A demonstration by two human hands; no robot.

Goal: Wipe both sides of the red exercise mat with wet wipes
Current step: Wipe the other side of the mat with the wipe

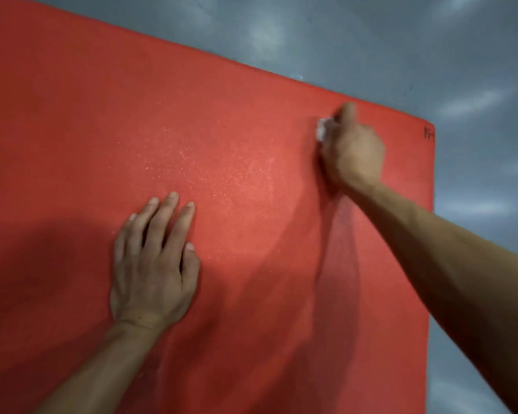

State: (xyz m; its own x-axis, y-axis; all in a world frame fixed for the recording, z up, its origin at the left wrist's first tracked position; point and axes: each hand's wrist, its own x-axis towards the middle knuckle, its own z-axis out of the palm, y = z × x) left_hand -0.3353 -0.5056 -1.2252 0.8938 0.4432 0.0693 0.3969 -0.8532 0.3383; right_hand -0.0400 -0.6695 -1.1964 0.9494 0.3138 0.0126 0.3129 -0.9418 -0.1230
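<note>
Red mat (192,130) lies flat on grey floor (401,40). Right hand (352,150) grips a white wipe (322,131) near the 2 o'clock corner; left hand (154,264) presses flat, fingers straight, at 7 o'clock. Top side mid-wipe; underside likely pending.

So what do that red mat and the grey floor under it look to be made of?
The red exercise mat looks like foam or rubber: matte, with a fine grainy texture that catches the light in specks. The grey floor looks like polished concrete or a coated hard surface, since it shows soft glossy reflections. Neither can be told for certain.
</note>
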